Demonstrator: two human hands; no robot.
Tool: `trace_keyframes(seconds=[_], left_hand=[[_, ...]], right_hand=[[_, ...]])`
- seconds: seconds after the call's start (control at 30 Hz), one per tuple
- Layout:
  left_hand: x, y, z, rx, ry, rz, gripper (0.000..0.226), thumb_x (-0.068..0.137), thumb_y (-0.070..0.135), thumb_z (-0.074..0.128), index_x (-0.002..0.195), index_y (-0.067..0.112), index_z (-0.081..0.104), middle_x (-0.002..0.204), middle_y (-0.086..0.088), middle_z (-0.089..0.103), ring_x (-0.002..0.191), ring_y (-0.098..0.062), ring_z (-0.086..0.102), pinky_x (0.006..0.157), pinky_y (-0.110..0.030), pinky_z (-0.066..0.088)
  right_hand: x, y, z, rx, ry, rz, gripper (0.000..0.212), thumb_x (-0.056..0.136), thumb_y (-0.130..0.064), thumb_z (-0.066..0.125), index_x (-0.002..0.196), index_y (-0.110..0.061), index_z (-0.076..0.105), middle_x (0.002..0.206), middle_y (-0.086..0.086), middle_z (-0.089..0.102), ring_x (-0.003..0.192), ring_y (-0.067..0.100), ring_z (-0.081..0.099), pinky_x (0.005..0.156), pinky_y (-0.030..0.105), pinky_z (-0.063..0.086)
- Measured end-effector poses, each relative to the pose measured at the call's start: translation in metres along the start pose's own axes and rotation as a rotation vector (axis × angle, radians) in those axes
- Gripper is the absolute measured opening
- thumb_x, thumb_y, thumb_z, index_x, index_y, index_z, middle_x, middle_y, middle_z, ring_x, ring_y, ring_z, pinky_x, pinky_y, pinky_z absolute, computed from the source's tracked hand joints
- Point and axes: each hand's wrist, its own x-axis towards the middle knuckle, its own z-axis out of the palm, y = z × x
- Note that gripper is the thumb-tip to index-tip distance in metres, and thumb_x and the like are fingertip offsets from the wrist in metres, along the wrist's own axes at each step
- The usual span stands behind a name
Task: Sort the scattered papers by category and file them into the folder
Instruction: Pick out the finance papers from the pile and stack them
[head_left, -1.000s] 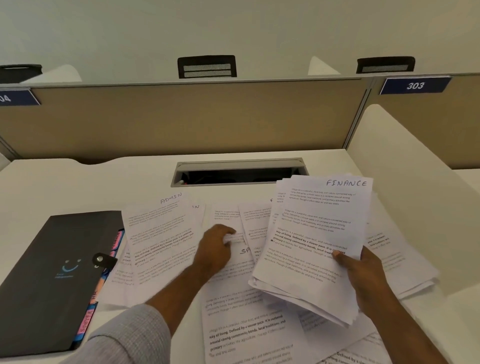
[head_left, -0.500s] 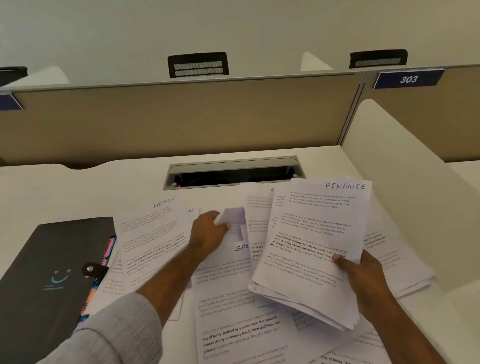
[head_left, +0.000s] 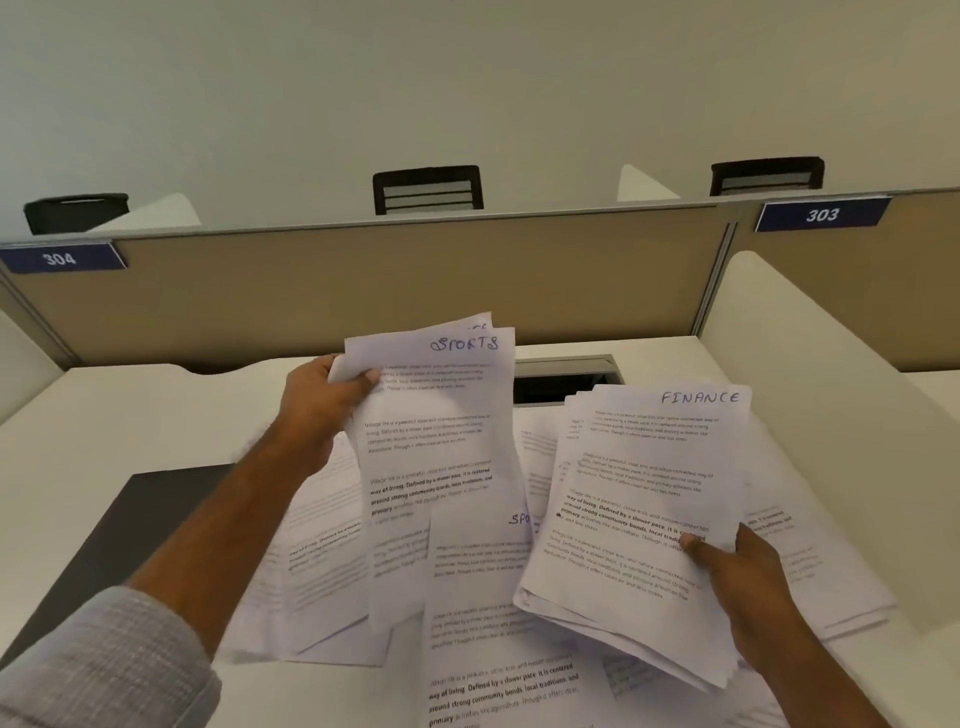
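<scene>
Two hands busy: left hand (head_left: 317, 400) pinches SPORTS sheets (head_left: 436, 457); right hand (head_left: 737, 577) grips FINANCE stack (head_left: 639, 519); folder (head_left: 130, 535) closed.

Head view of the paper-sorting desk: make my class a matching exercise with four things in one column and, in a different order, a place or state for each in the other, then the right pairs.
Things
1. SPORTS sheets
2. FINANCE stack
3. dark folder
4. sign 303

Places or states
A. fixed to the partition, upper right
B. raised off the desk, gripped at the top edge by the left hand
C. flat on the desk at the left, partly under the left forearm
D. gripped at the lower right corner by the right hand

Pairs: 1-B, 2-D, 3-C, 4-A
</scene>
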Motion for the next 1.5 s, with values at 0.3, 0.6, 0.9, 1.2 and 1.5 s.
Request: trace_keyframes(seconds=[0.3,0.6,0.9,1.2,1.5], left_hand=[[-0.011,-0.022,-0.024,0.243,-0.062,-0.062,0.063,0.067,-0.014,0.074,0.12,0.015,0.054,0.108,-0.007,0.064,0.095,-0.028,0.066,0.062,-0.033,0.06],[-0.007,-0.052,-0.033,0.263,-0.067,-0.217,0.086,0.072,-0.021,0.066,0.14,0.027,0.041,0.124,-0.003,0.056,0.11,-0.029,0.059,0.074,-0.043,0.058],[-0.002,-0.06,-0.03,0.287,-0.035,-0.263,0.019,0.092,0.032,0.062,0.103,0.018,0.067,0.096,-0.007,0.072,0.09,-0.028,0.068,0.075,-0.041,0.051],[0.009,-0.031,-0.029,0.37,0.367,0.095,0.025,0.097,0.027,0.052,0.08,0.017,0.067,0.073,-0.001,0.064,0.072,-0.024,0.064,0.066,-0.034,0.053],[-0.015,0.079,-0.044,0.324,0.221,0.629,0.028,0.097,0.035,0.053,0.103,0.015,0.071,0.081,0.001,0.067,0.073,-0.015,0.058,0.063,-0.034,0.048]], right_hand=[[-0.002,0.0,0.005,-0.017,-0.001,-0.037,0.035,0.089,0.001,0.062,0.122,-0.01,0.06,0.108,0.011,0.066,0.097,0.034,0.062,0.09,0.046,0.049],[0.002,0.001,0.006,-0.087,0.024,-0.018,0.025,0.088,0.0,0.063,0.11,-0.013,0.062,0.106,0.013,0.069,0.094,0.038,0.065,0.09,0.059,0.05],[0.002,0.008,0.013,-0.076,-0.018,-0.015,0.034,0.089,0.0,0.061,0.122,-0.008,0.06,0.11,0.013,0.067,0.09,0.033,0.064,0.08,0.041,0.05],[0.0,0.004,0.015,-0.097,-0.036,-0.026,0.027,0.091,-0.005,0.062,0.114,-0.019,0.058,0.1,0.003,0.067,0.087,0.031,0.065,0.076,0.043,0.053],[-0.012,-0.006,0.024,-0.041,-0.079,-0.034,0.019,0.087,-0.001,0.065,0.104,-0.009,0.066,0.092,0.008,0.072,0.081,0.033,0.068,0.063,0.033,0.053]])
